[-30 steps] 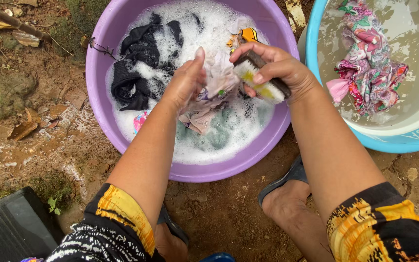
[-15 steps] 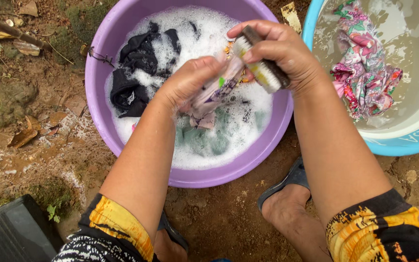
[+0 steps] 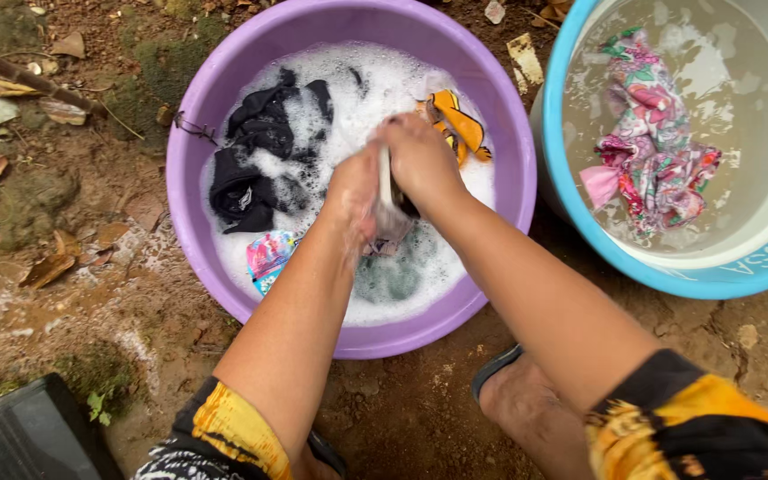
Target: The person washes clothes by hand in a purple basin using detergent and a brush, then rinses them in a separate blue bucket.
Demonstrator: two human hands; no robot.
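In the middle of the purple basin, both hands were pressed together in the suds: the left hand and the right hand each had their grip clenched on a wet pale cloth. Black clothes lay toward the basin's left wall, an orange garment toward its right. A floral cloth soaked in the blue basin alongside.

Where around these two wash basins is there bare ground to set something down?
Bare dirt lies left of the purple plastic basin, between it and the dry leaves, and in front, between the basin and the sandalled foot. The strip between it and the blue-rimmed plastic basin is tight. Inside the purple basin, left hand, right hand and black soaked clothes crowd the suds.
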